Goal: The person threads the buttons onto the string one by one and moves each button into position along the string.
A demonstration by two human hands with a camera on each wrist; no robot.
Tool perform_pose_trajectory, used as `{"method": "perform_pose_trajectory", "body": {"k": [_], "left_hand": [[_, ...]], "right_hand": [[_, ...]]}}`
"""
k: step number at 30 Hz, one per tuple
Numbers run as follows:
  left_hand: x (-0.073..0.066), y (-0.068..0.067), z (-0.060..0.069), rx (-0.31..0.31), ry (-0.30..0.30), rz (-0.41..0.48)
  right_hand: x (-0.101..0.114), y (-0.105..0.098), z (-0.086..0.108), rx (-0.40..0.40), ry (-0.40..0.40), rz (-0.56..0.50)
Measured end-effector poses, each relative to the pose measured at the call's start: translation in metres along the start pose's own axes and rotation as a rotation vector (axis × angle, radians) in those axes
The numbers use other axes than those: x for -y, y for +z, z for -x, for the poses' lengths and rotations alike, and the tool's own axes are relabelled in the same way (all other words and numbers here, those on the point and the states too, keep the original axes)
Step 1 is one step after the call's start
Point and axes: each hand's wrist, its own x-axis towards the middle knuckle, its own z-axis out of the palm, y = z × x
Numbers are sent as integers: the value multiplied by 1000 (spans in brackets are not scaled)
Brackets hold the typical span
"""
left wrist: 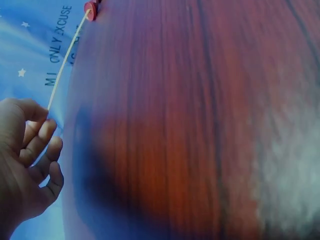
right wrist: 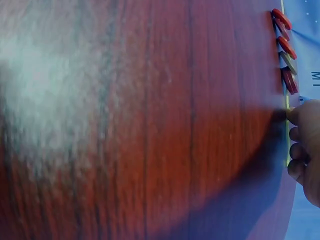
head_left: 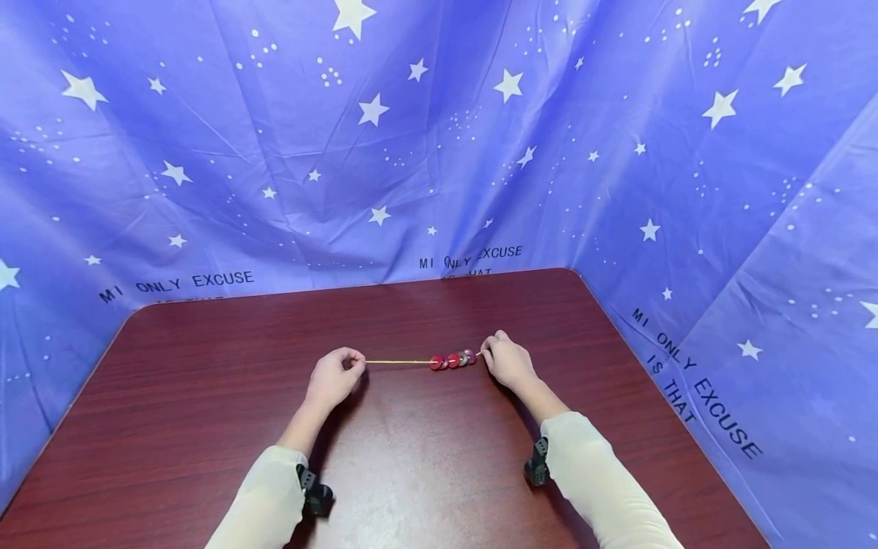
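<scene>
A yellow string [head_left: 398,361] runs nearly level between both hands over the table. Several round buttons [head_left: 453,361], red, purplish and greyish, are threaded on it close to the right hand. My left hand [head_left: 334,378] pinches one end between thumb and forefinger; the left wrist view shows its other fingers loosely curled. With thumb and fingertips, my right hand [head_left: 507,361] pinches the string just beyond the buttons. In the right wrist view the buttons [right wrist: 286,48] overlap in a slanted row, and a short tail of string hangs past the fingers.
The dark red wood-grain table [head_left: 206,396] has a bright glare patch near its front. A blue curtain [head_left: 295,152] with white stars and printed words hangs behind it and along the right. Black wrist cameras [head_left: 317,494] sit at both sleeve cuffs.
</scene>
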Motion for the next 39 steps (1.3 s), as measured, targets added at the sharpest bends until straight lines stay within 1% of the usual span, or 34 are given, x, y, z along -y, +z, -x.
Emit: {"method": "perform_pose_trajectory", "body": {"k": [4,8,11,18,25,30,34,39], "left_hand": [[6,-5,0,11,-33,-63],[10,-9,-1,20,-50,-111],[13,-12,-2,19,-67,-131],[22,-20,-5,10,-117,-173],[30,-24,-9,-6,-128,-217],[33,-23,-10,-18,-135,-260],[33,-23,-10,-15,-140,-265],[33,-23,-11,-10,-143,-273]], "right_hand": [[1,3,0,-5,-2,3],[5,6,-2,-2,7,-15],[10,7,-5,-1,1,-36],[23,13,-11,4,-11,-45],[35,16,-17,0,-14,-55],[41,19,-20,26,21,-61],[44,20,-21,39,53,-64],[45,21,-23,33,53,-73]]}}
